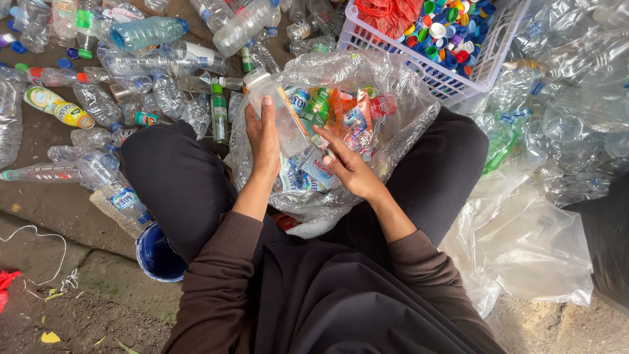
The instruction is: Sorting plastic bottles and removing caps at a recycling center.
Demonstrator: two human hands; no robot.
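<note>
- Head view: clear plastic bottle [278,115] was held upright-ish, tilted a bit, over the mouth of the clear plastic bag [400,118] that sat in the person's lap, between the knees.
- Left hand [263,139] was wrapped round the bottle's lower body from the left, fingers curled on the wall; grip clenched on the bottle.
- Right hand [350,167] sat just right of the bottle, low in the bag's mouth, fingers bent on a pale blue label [320,167]; looked pinched on it, but whether the label was attached to the bottle or loose in the bag, can't tell.
- Inside the bag, behind the bottle: heap of stripped labels [347,108], orange, green, blue, red.
- Beyond the bag, up & right: white basket [488,62] full of coloured caps [452,33], w/ red mesh stuff in its far-left corner.
- Left of the bag: pile of empty bottles [151,78] on the ground; blue bucket [156,252] below that, beside the left knee.
- Right of the bag: more clear bags & crushed bottles [563,105].
- Handling, as judged: bottle was empty, so v. light; thin wall, prob. dents under a hard squeeze and springs back. Smooth and likely slippery, esp. if damp. Not fragile.
- Best hold prob. mid-body w/ whole hand, as the left had it, or at the stiffer neck under the cap [253,77].
- Label was thin film, soft, tears easily; best taken at a loose edge or seam w/ fingertips.
</note>
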